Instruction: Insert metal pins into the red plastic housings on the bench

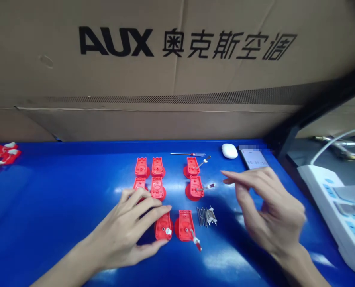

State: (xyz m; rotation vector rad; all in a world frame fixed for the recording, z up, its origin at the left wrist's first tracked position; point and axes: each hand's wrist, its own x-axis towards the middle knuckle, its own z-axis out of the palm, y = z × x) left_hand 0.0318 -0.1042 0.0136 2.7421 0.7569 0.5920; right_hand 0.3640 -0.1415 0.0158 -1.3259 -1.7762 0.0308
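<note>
My left hand point(130, 225), arched, is gripping a red base point(163, 223); my right hand point(274, 205) is hovering nearly closed, its contents unclear

Your blue tabletop point(60, 207) is carrying eight red plastic housings point(185, 220): four are sitting in a block, two are standing in a column to its right, and two are lying nearer you. Just right of those two, a bunch of slim metal pieces point(206, 216) is resting. Toward the back, a screwdriver point(192, 154), a white rounded case point(229, 151) and a phone point(254, 158) are lying; red-and-white pieces point(8, 151) are sitting far left.
</note>
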